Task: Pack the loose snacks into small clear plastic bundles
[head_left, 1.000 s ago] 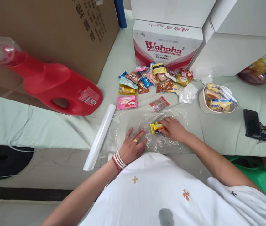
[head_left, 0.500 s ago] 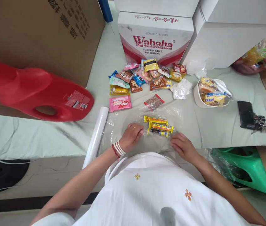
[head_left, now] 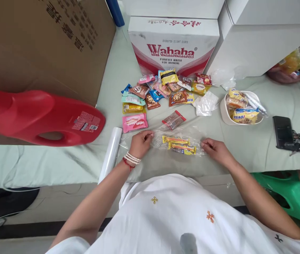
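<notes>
Several yellow-wrapped snack sticks (head_left: 179,144) lie bunched on the table in front of me, with clear plastic wrap (head_left: 158,138) around and partly over them. At their left, my left hand (head_left: 140,143) is closed, thumb and fingers pinching an edge of the wrap. My right hand (head_left: 215,149) pinches the wrap at the other side of the sticks. The film looks stretched between both hands. Just behind it lies a brown and red snack packet (head_left: 174,120), and a pink wafer packet (head_left: 135,122) sits to its left.
A white film roll (head_left: 110,153) lies left of my left hand. Beyond are a heap of wrapped snacks (head_left: 163,88), a Wahaba-style carton (head_left: 176,46), crumpled plastic (head_left: 205,103) and a white snack bowl (head_left: 225,113). A red jug (head_left: 46,120) is left; a phone (head_left: 282,131) with keys, right.
Both hands have moved away from the body and farther apart, now gripping the wrap's edges. The film has been drawn up over the yellow sticks. The view has shifted slightly.
</notes>
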Demonstrator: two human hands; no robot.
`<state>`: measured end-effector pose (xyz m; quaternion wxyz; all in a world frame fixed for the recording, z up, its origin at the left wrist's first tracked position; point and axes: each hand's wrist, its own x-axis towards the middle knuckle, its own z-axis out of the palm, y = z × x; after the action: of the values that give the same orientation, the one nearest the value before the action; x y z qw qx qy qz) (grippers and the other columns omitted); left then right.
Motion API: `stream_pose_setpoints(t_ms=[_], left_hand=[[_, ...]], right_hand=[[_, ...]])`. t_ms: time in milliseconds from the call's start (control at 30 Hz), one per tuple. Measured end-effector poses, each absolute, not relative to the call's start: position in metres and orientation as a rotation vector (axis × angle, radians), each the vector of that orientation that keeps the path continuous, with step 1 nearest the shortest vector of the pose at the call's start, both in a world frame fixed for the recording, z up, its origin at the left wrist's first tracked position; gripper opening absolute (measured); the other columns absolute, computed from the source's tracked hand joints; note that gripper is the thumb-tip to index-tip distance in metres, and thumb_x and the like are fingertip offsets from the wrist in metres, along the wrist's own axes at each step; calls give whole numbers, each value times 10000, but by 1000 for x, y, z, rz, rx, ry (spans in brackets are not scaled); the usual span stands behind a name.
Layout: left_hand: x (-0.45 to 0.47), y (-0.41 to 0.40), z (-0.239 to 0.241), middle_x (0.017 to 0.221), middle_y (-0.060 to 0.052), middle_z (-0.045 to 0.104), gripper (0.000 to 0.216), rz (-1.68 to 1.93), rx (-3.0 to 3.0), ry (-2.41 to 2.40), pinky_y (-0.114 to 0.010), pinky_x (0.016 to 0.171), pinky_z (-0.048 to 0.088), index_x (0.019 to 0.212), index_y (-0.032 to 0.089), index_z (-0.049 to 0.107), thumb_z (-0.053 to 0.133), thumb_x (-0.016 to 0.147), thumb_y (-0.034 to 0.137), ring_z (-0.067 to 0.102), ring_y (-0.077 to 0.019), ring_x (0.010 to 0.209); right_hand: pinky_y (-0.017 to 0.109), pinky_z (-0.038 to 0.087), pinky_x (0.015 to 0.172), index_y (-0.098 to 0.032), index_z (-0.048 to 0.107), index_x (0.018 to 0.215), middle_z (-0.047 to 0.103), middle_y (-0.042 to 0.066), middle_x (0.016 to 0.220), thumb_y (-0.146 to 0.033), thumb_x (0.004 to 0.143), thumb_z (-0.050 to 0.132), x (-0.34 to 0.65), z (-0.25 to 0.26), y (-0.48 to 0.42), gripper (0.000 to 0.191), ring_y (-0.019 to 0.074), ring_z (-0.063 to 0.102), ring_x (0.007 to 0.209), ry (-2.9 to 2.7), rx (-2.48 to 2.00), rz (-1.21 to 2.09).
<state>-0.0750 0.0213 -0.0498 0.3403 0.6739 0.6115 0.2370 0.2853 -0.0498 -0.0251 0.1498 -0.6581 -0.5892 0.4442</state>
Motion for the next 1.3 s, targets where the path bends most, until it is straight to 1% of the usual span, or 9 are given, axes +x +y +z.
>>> stream_pose_setpoints(t_ms=[200,367,467,633,767,933,1100,1200,1300], left_hand=[[-65,-4,-30,1030,-139,648,304,856,2148,1915,-504,947,451,1127,183,734,606,855,228,577,-315,1013],[-38,-21,-17,1005,-88,707,258,870,2610,1350,-436,868,381,1114,263,737,592,910,199,583,-265,991],[-24,-18,-25,1108,-93,723,281,591,2638,1176,-433,862,363,1198,283,715,560,967,243,579,-274,1063],[-15,-16,-44,1026,-108,701,356,326,2495,1232,-447,878,379,1279,331,698,497,1007,218,573,-279,1020],[-14,-22,-50,921,-101,692,335,354,2438,1286,-440,865,401,1185,305,748,467,1022,225,579,-268,976],[-34,-28,-55,869,-77,692,267,617,2250,1103,-421,853,462,929,251,769,507,976,237,587,-232,888],[-54,-31,-45,939,-84,638,276,1008,1769,1643,-431,856,500,1089,199,671,433,989,299,588,-246,921],[-52,-28,-33,1206,-164,625,350,791,1886,1869,-555,1006,431,1144,196,650,625,907,453,519,-367,1205],[-48,-29,-24,1044,-131,669,174,508,1956,1774,-491,914,479,932,205,674,675,869,367,599,-332,1062]], right_hand=[[333,449,711,-201,703,1132,695,93,944,-587,973,532,291,9,-34,451,237,613,828,-2131,-1965,723],[470,419,1030,-150,614,1391,632,191,1281,-558,953,609,254,26,16,599,358,504,1225,-2363,-1609,385],[405,445,911,-133,643,1361,710,169,1070,-465,900,709,224,11,51,572,337,573,1069,-2447,-1665,571],[267,366,672,-192,772,961,677,25,703,-243,908,631,205,9,66,159,179,575,676,-2380,-1688,1006],[265,405,724,-221,764,1043,718,40,843,-233,982,535,200,17,19,237,191,618,803,-2522,-1421,872],[346,487,871,-217,663,1368,727,104,996,-99,996,433,195,-14,-52,453,250,598,1006,-2785,-1205,587],[376,496,913,-194,581,1475,706,110,980,-42,951,462,187,-27,-65,558,253,578,964,-2810,-1241,550],[389,480,932,-211,625,1433,686,120,998,-47,936,501,184,-20,-59,537,268,560,1004,-2822,-1280,524],[398,475,917,-249,645,1413,661,122,1049,-76,941,528,185,-16,-54,517,268,536,986,-2814,-1301,522]])
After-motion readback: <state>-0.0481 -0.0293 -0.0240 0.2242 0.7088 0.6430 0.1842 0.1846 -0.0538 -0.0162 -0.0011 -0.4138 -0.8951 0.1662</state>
